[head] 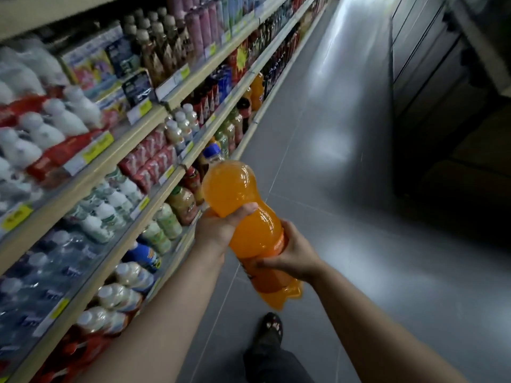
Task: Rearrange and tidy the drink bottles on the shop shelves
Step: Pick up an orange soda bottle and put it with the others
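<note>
We have the large orange soda bottle [235, 186] in both hands, out in the aisle, just off the front edge of the lower shelves [124, 150] and resting on none of them. It lies tilted, with its blue cap [211, 152] pointing away from us toward the shelving and its base toward our body.

Our left hand [218, 230] is wrapped round the narrow waist, the easiest place to close fingers on so wide a bottle. Our right hand [293, 252] clasps the labelled lower part from the far side, taking the weight of the full bottle. Two hands make sense here: the bottle is big, heavy and smooth.

We judge this to be a carry, with the bottle on its way to a slot. More orange bottles [257, 89] stand further along a lower shelf, beyond the juice bottles [182, 204], and that looks the likely place for it. A shod foot [272, 324] is planted on the grey tiled floor [331, 189] below the bottle. Motion blur hides the nearer shelf labels.
</note>
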The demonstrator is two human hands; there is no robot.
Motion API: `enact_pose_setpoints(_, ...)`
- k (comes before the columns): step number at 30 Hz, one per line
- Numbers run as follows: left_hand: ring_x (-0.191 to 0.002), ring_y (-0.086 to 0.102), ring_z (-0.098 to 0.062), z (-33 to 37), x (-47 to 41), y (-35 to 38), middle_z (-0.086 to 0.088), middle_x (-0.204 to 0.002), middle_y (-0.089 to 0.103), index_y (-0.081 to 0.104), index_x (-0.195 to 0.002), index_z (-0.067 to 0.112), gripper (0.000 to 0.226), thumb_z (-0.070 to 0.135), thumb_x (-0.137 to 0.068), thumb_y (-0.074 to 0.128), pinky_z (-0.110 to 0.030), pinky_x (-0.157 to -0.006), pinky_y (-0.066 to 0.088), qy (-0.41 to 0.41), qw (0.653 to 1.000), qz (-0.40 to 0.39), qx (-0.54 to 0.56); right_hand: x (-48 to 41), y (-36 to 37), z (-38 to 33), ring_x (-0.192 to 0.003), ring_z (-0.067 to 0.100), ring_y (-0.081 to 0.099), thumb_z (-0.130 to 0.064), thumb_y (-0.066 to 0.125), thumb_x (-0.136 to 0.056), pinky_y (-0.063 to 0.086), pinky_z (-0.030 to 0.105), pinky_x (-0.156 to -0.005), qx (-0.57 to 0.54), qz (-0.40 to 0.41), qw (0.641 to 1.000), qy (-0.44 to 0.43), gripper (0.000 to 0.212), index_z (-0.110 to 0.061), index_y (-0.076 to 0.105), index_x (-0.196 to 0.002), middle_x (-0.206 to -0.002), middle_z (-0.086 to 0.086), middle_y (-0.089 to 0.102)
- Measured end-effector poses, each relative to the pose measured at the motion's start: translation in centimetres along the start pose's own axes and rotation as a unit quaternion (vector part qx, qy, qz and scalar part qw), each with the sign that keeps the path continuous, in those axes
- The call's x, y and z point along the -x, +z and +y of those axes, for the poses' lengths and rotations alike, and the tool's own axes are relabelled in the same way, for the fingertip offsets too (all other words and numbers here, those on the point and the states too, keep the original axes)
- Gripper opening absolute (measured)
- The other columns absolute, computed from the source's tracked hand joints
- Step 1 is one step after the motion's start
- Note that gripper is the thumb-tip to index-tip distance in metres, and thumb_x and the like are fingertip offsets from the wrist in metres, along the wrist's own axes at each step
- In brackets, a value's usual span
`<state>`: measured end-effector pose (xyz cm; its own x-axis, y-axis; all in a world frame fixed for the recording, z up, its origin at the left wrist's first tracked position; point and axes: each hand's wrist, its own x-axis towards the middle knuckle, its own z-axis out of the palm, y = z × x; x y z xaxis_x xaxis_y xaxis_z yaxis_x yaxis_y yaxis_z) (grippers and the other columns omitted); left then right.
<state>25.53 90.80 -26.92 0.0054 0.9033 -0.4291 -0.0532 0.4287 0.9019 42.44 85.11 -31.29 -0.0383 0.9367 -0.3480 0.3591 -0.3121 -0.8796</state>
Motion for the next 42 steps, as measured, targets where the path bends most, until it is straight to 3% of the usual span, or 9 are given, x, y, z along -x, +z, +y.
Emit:
enact_pose_setpoints(4,-0.084,0.066,-0.016,2.8,-5.3,5.8,0.008,-0.092,0.069,0.061,-0.089,0.033,0.054,0.047,-0.043,0.087,-0.032,-0.061,0.053,0.0,1.0,0.003,0.004,-6.0,-6.9,-0.4,-0.117,0.018,0.05,-0.047,0.087,-0.052,0.047,0.043,-0.096,0.023,-0.008,1.0,-0.01,0.101,-0.04,0.027,-0.132,-0.128,-0.009,0.045)
enact_pose_setpoints(10,-0.087,0.065,-0.013,6.9,-14.1,12.3,0.011,-0.097,0.068,0.06,-0.095,0.037,0.054,0.045,-0.05,0.087,-0.029,-0.06,0.051,0.023,1.0,0.003,0.019,-16.1,-14.6,-0.9,-0.114,0.015,0.05,-0.044,0.087,-0.057,0.046,0.037,-0.092,0.032,-0.031,0.999,-0.021,0.096,-0.044,0.026,-0.13,-0.124,-0.015,0.044)
enact_pose_setpoints(14,-0.095,0.064,-0.02,9.1,-21.5,15.7,0.005,-0.107,0.067,0.056,-0.115,0.036,0.081,0.054,-0.042,0.086,-0.041,-0.075,0.056,0.014,1.0,0.016,0.008,-23.6,-18.6,-1.3,-0.114,0.014,0.049,-0.051,0.086,-0.053,0.045,0.036,-0.091,0.027,-0.048,0.998,-0.013,0.099,-0.044,0.025,-0.13,-0.122,-0.016,0.043)
enact_pose_setpoints(17,-0.096,0.064,-0.022,10.8,-28.2,18.7,0.005,-0.105,0.066,0.057,-0.104,0.038,0.073,0.056,-0.039,0.086,-0.046,-0.08,0.055,-0.009,1.0,0.02,0.007,-30.0,-22.1,-1.8,-0.112,0.013,0.05,-0.059,0.082,-0.045,0.046,0.036,-0.091,0.029,-0.052,0.998,0.0,0.103,-0.046,0.024,-0.129,-0.119,-0.02,0.043)
enact_pose_setpoints(21,-0.089,0.064,-0.018,14.6,-36.5,23.1,0.01,-0.096,0.066,0.057,-0.091,0.039,0.063,0.056,-0.038,0.086,-0.033,-0.063,0.052,-0.032,0.999,0.02,0.015,-38.7,-27.7,-3.1,-0.114,0.015,0.049,-0.058,0.083,-0.045,0.047,0.039,-0.093,0.044,-0.054,0.997,0.016,0.107,-0.043,0.025,-0.133,-0.122,-0.016,0.044)
enact_pose_setpoints(26,-0.103,0.061,-0.027,20.0,-45.6,29.7,0.001,-0.118,0.062,0.048,-0.126,0.036,0.1,0.059,-0.036,0.086,-0.051,-0.086,0.053,-0.005,1.0,0.011,-0.003,-47.6,-35.2,-5.0,-0.113,0.014,0.048,-0.057,0.084,-0.045,0.046,0.037,-0.091,0.025,-0.041,0.999,0.015,0.107,-0.045,0.024,-0.133,-0.122,-0.017,0.043)
enact_pose_setpoints(28,-0.104,0.061,-0.026,21.6,-49.0,32.5,0.001,-0.118,0.061,0.051,-0.119,0.039,0.091,0.057,-0.037,0.086,-0.049,-0.085,0.054,-0.002,1.0,0.009,0.004,-50.7,-38.2,-5.5,-0.111,0.012,0.049,-0.06,0.083,-0.043,0.045,0.034,-0.088,0.016,-0.038,0.999,0.013,0.106,-0.048,0.023,-0.13,-0.118,-0.022,0.042)
enact_pose_setpoints(33,-0.084,0.062,-0.011,24.2,-57.0,39.8,0.015,-0.09,0.064,0.058,-0.086,0.038,0.05,0.047,-0.046,0.087,-0.027,-0.059,0.049,-0.012,1.0,0.024,0.009,-58.8,-46.2,-5.1,-0.109,0.011,0.05,-0.061,0.083,-0.042,0.045,0.032,-0.086,0.017,-0.046,0.999,0.009,0.103,-0.05,0.024,-0.126,-0.116,-0.024,0.043)
enact_pose_setpoints(42,-0.081,0.062,-0.014,28.7,-69.8,51.0,0.012,-0.088,0.062,0.054,-0.082,0.038,0.065,0.06,-0.028,0.082,-0.03,-0.058,0.05,-0.062,0.993,0.093,0.046,-73.3,-59.9,-6.3,-0.116,0.016,0.051,-0.061,0.084,-0.041,0.049,0.042,-0.096,0.069,-0.119,0.99,0.02,0.109,-0.043,0.028,-0.132,-0.126,-0.013,0.048)
